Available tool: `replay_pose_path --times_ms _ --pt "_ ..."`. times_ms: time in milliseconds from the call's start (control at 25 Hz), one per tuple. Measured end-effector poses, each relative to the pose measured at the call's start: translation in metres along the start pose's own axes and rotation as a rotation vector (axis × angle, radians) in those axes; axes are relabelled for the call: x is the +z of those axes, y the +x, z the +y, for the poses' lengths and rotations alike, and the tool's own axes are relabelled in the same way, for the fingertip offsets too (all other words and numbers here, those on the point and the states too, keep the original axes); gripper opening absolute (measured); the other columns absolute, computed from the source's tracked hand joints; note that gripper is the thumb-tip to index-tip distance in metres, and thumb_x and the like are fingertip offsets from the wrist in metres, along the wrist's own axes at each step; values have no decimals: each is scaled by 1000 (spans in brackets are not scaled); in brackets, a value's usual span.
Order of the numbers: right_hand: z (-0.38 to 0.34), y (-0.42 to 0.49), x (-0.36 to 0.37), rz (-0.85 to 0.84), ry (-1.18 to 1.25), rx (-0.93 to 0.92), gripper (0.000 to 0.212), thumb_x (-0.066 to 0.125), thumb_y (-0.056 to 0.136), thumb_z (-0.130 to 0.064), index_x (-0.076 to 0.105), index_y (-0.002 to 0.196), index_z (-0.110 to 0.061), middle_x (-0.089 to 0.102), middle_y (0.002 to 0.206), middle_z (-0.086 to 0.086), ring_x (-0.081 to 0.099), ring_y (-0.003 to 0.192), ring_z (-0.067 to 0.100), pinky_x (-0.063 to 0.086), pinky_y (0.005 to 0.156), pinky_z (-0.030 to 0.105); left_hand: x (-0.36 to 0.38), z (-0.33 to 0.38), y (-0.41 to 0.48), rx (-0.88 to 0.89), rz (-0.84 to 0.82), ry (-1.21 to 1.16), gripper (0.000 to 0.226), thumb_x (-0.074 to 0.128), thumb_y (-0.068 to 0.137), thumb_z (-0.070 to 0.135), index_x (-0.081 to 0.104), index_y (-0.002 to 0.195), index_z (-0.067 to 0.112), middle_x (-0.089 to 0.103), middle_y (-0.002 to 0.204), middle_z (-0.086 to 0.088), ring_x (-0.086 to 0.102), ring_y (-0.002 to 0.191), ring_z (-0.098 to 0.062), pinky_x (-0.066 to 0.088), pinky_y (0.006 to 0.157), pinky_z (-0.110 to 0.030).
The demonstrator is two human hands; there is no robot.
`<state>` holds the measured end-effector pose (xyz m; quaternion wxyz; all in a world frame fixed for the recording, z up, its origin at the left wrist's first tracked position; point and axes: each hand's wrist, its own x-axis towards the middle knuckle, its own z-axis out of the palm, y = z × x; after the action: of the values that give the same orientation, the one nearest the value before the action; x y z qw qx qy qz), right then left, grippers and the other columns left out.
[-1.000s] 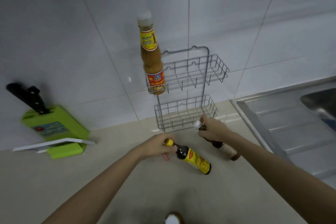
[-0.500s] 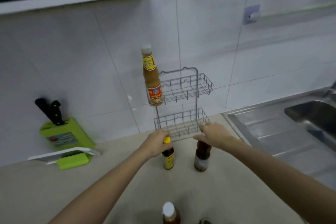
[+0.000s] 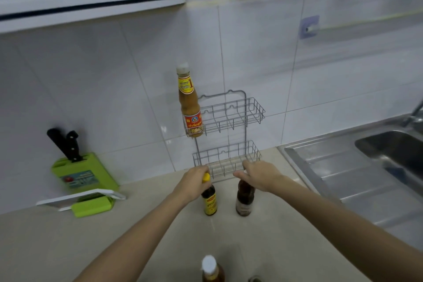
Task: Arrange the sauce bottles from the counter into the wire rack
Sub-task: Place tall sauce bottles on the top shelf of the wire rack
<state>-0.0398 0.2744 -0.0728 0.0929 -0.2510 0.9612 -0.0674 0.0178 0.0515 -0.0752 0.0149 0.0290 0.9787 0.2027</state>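
Grey wire rack: centre frame, orange sauce bottle already in top tier.
Left hand: grip clenched on yellow-capped dark bottle, upright on beige worktop, ready to lift.
Right hand: gripping brown bottle by its top, probably same plan.

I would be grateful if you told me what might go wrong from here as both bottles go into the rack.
1. Each hand, left and right, holds its bottle by the cap only; the yellow-capped bottle or dark bottle may swing or slip.
2. The tall orange bottle stands at the upper basket's left end and could be knocked.
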Motion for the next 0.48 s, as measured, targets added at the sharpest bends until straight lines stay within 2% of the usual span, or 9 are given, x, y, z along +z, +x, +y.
replay_pose_path --times_ms 120,200,320,400,480 --pt "-10 3 -5 -213 203 -9 32 38 84 -49 43 98 -20 58 81 6 64 54 25 50 40 30 3 3 1 -6 21 -41 21 65 85 18 54 103 18 64 104 -6 60 92 -24 51 74 -35" --pt "-14 6 -12 -242 281 24 23 41 84 -43 41 97 -24 60 75 5 64 46 22 50 38 26 -1 0 2 -37 33 -96 18 66 85 16 55 100 17 67 99 -8 63 86 -26 56 75 -40" --pt "-16 6 -18 -119 263 72 22 39 89 -40 41 100 -21 62 84 7 62 43 24 49 50 28 -18 -2 1 -50 41 -210 15 64 86 12 59 100 12 69 94 -13 67 78 -28 58 75 -44" --pt "-16 7 -32 40 228 78 28 39 90 -40 46 102 -16 65 85 11 63 49 28 48 55 32 -44 6 5 -3 81 -246 15 65 87 14 60 101 13 68 88 -10 65 68 -20 58 67 -30" --pt "-16 12 -63 221 233 55 32 42 89 -41 50 103 -13 66 82 11 56 51 25 45 55 32 -79 20 14 52 117 -253 18 66 86 15 61 103 13 66 82 -6 62 61 -12 51 56 -12"
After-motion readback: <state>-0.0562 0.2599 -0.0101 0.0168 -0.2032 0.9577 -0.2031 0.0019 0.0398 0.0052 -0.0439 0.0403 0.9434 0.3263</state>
